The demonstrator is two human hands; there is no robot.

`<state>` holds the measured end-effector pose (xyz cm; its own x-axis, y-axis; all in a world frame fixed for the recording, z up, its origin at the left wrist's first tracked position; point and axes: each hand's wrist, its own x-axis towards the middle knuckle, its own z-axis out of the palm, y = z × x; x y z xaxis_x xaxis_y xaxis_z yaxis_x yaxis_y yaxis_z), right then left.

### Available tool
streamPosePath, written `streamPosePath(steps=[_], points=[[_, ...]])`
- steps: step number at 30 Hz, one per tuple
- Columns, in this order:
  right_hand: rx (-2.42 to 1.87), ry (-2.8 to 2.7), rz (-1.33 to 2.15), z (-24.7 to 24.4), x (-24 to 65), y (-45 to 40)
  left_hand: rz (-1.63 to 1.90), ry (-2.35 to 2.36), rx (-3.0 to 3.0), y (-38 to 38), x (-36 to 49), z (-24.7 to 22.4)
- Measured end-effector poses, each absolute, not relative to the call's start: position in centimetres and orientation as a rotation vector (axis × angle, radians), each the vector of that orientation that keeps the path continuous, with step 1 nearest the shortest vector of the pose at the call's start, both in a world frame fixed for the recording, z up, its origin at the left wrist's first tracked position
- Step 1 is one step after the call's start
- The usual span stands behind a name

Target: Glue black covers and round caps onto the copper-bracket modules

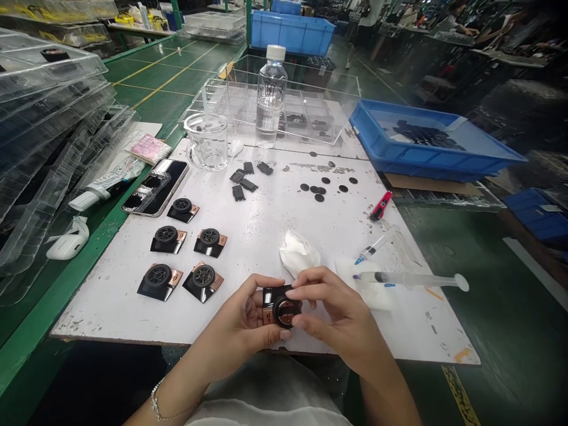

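Note:
My left hand (239, 325) is closed around the side of a glossy black-and-copper plate (271, 297) near the table's front edge. The plate bears a round black ring with copper showing inside it. My right hand (339, 307) pinches that ring between thumb and fingers, which partly cover it. Just beyond my hands lies a crumpled white tissue (298, 251). To the left, several similar plates, one of them a black-and-copper plate with a small spoked wheel (204, 277), lie in loose rows.
Black discs (319, 190) and small dark rectangular parts (244, 184) lie farther back. A syringe (410, 280), a red cutter (380, 206), a phone (155, 186), a glass mug (207, 145) and a bottle (268, 112) surround them. A blue bin (430, 157) stands right.

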<state>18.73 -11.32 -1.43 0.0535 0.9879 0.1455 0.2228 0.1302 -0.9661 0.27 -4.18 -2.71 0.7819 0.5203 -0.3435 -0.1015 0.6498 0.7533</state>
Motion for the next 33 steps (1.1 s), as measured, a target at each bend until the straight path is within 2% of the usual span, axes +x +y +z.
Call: streamPosePath(steps=[4,23,33], points=[[-1.235,-1.278,0.948,-1.75,18.76,-11.52,0.379,0.578,0.785,-4.18,0.13,-2.76],[-1.312,-1.447,0.759,-2.19,17.85,-12.05,0.369,0.577,0.755,-4.09,0.15,-2.54],[-1.290,-1.423,0.831,-2.33,18.01,-11.81,0.356,0.589,0.758,-4.19,0.15,-2.77]])
